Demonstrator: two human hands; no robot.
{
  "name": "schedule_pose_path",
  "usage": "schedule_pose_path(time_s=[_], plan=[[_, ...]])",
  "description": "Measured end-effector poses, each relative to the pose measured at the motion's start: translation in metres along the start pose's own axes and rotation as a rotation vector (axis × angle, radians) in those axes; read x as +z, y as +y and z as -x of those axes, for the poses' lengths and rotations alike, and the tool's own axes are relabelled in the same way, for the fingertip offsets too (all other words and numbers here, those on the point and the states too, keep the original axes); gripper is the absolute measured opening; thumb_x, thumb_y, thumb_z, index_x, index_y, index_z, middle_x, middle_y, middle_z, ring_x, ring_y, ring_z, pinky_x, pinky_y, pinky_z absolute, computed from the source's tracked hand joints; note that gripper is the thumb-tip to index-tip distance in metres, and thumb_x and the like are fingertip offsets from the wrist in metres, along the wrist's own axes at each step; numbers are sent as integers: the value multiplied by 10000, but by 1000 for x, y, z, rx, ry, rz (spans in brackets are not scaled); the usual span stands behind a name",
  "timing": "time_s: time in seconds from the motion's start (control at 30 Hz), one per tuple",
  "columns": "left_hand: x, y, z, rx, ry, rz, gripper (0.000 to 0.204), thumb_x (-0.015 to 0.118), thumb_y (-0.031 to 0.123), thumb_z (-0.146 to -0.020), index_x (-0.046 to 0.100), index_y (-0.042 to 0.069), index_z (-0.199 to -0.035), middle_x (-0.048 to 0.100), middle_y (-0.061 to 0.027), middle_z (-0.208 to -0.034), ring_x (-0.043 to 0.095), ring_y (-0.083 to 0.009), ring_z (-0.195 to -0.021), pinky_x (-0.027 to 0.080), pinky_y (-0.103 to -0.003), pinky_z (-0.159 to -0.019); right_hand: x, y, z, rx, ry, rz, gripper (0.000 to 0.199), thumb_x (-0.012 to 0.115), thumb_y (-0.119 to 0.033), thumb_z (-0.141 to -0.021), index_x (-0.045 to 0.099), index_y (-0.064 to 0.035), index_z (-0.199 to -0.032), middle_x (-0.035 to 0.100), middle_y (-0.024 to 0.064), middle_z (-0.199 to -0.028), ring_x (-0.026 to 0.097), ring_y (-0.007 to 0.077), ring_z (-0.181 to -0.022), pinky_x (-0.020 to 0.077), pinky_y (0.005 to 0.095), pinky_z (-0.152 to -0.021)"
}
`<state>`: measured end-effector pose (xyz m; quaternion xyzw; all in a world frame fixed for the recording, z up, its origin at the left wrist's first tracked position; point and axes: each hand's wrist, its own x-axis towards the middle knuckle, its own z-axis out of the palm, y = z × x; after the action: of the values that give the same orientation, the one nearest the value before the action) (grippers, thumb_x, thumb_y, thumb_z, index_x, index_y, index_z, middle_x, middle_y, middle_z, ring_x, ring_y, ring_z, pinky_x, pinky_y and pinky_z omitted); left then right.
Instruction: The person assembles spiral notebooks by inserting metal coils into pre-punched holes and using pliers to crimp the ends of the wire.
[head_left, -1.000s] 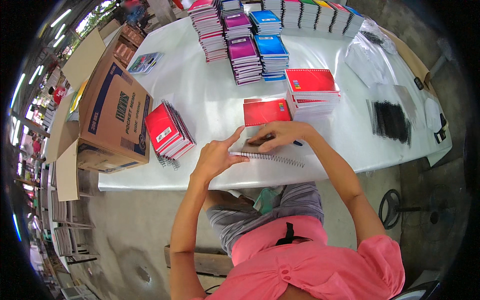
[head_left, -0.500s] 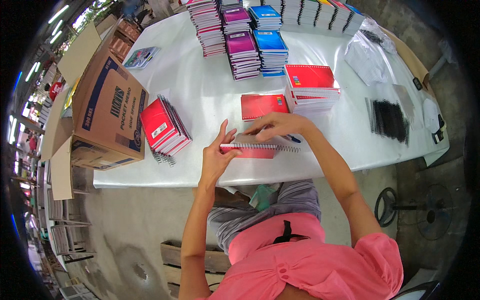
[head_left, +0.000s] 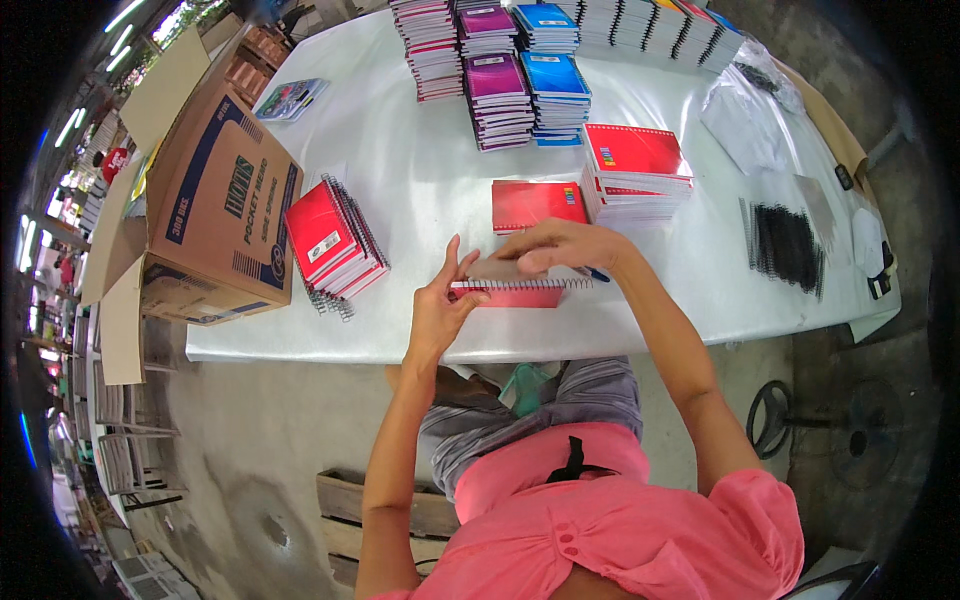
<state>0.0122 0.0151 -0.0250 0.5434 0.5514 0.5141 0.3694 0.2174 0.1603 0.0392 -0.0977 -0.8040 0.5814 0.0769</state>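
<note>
My left hand (head_left: 441, 308) grips a small red notebook (head_left: 525, 299) by its left end, thumb on the near side. The notebook is held above the table with its punched edge up. A wire coil (head_left: 578, 284) runs through the holes, and its end sticks out past the notebook's right end. Over the far side of the notebook, my right hand (head_left: 560, 248) is closed with bent fingers beside a greyish sheet or cover (head_left: 492, 269); what its fingertips hold is hidden. Just beyond lies a red notebook (head_left: 540, 205) without a visible coil, and a blue pen (head_left: 598, 275) shows by my right wrist.
Red coil-bound notebooks (head_left: 335, 240) are piled at left beside an open cardboard box (head_left: 220, 210). Red notebooks (head_left: 638, 165) stand stacked at right. Purple (head_left: 497, 85) and blue stacks (head_left: 556, 85) rise at the back. Loose black coils (head_left: 787, 245) lie far right on the white table (head_left: 400, 345).
The coil's free end sticks out less beyond the notebook's right end. My right hand has shifted slightly over the notebook, and more of the greyish sheet shows. The whole view has shifted a little.
</note>
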Motion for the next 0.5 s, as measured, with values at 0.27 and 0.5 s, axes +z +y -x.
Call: schedule_pose_path(time_s=[0.27, 0.5], plan=[[-10, 3, 7, -46, -65, -32, 933, 804, 195, -766, 269, 130, -1527, 593, -155, -1333, 621, -131, -1039, 507, -294, -880, 11, -26, 15, 76, 82, 215, 559, 679, -438, -870, 629, -32, -1251, 664, 132, -1083, 604, 237, -1005, 461, 340, -892], [-17, 14, 6, -59, -237, 141, 535, 641, 168, -926, 469, 66, -1422, 591, -126, -1334, 551, -171, -1205, 465, -305, -971, -3, -57, 162, 502, 519, 361, 541, 769, -288, -774, 632, -68, -1249, 583, 164, -1178, 531, 308, -1141, 391, 400, -1002]])
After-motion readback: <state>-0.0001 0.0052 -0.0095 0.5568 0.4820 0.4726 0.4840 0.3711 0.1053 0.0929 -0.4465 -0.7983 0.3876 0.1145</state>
